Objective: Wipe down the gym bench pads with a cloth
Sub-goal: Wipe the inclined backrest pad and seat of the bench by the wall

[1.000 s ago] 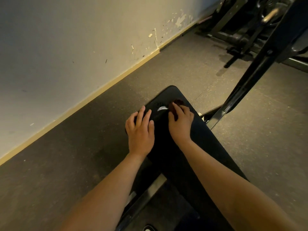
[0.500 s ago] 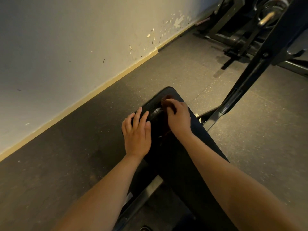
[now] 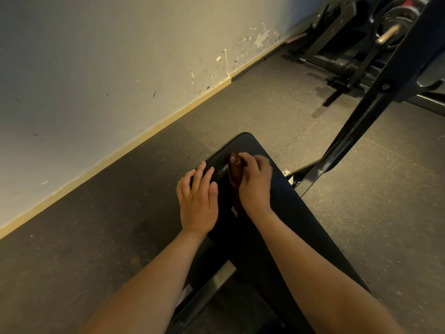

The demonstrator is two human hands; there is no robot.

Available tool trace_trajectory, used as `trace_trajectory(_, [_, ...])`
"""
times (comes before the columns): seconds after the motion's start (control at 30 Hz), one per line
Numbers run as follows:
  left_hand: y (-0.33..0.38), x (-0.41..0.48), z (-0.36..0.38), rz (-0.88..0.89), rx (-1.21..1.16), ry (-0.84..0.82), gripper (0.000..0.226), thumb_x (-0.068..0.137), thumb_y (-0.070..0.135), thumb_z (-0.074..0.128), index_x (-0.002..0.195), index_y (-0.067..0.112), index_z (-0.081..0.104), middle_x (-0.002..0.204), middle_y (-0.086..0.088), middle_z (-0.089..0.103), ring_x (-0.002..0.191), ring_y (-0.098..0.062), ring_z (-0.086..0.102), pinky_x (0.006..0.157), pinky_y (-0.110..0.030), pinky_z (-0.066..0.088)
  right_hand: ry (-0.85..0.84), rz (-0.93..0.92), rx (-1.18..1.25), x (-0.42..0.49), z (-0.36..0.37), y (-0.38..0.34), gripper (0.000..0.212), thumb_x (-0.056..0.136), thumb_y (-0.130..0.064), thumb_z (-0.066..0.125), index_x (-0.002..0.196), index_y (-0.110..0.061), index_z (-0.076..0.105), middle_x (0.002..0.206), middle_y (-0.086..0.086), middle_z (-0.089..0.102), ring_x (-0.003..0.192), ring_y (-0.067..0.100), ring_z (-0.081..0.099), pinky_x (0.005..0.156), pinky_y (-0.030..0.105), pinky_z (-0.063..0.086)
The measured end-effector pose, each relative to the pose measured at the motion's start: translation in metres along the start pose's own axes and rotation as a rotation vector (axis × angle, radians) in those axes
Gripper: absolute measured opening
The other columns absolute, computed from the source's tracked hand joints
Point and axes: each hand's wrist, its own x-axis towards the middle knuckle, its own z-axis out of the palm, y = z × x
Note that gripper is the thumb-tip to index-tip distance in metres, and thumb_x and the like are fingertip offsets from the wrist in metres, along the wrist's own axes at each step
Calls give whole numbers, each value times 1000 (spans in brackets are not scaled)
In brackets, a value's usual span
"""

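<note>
Shifted since a second ago: right hand [image 3: 255,186], gone a little leftward over the far end of the long black upholstered bench pad [image 3: 289,213], so that more of the dark reddish-brown bunched cloth [image 3: 235,174] shows along its thumb side; left hand [image 3: 198,203] much where it was.

1. Right fingers [image 3: 249,159]: curled down, gripping the cloth and pressing it onto the pad near its rounded far end. The cloth trails from the fingertips back toward the wrist.
2. Left fingers [image 3: 199,174]: straight and together, holding nothing, laid flat over the pad's left edge, just beside the cloth; seemingly a brace.
3. Bench pad: runs from the viewer outward, both forearms above it; faint sheen between the two hands.
4. Grey steel frame bar [image 3: 209,285]: below the pad's near left side.
5. Dark speckled rubber floor [image 3: 96,237]: around the bench.
6. Scuffed off-white wall [image 3: 96,68] with pale skirting: left, chipped paint toward the far corner.
7. Black slanted steel upright [image 3: 361,121]: right of the pad; weight plate on a bar [image 3: 390,27] beyond.

Step in hand, by judgement: wiping the far end of the pad, early to midway, the long near stretch apparently yet to do. Next move calls for steady downward pressure and overlapping strokes drawn toward the viewer, with the left hand lifted clear so its strip gets wiped
</note>
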Motion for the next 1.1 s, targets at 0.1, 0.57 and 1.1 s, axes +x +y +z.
trace_trajectory(0.1, [-2, 0, 2, 13, 17, 12, 48, 108, 42, 24, 147, 28, 47, 161, 8, 34, 145, -18, 27, 119, -50, 24, -115, -99, 32, -15, 13, -4, 41, 104, -25, 47, 145, -27, 50, 149, -3, 42, 140, 12, 34, 118, 40, 34])
trace_trajectory(0.57, [-2, -1, 2, 29, 58, 9, 50, 108, 40, 22, 150, 27, 45, 163, 7, 31, 148, -18, 24, 121, -48, 17, -44, -208, -226, 33, 8, 22, 46, 103, -21, 49, 149, -24, 45, 158, 0, 36, 151, 19, 24, 118, 47, 35])
trace_trajectory(1.1, [1, 0, 1, 37, 123, 5, 52, 108, 42, 20, 150, 27, 44, 163, 6, 32, 148, -19, 25, 121, -47, 17, 19, -178, 32, 19, 2, 12, 29, 101, -20, 53, 129, -20, 62, 134, -2, 51, 128, 10, 43, 112, 37, 40])
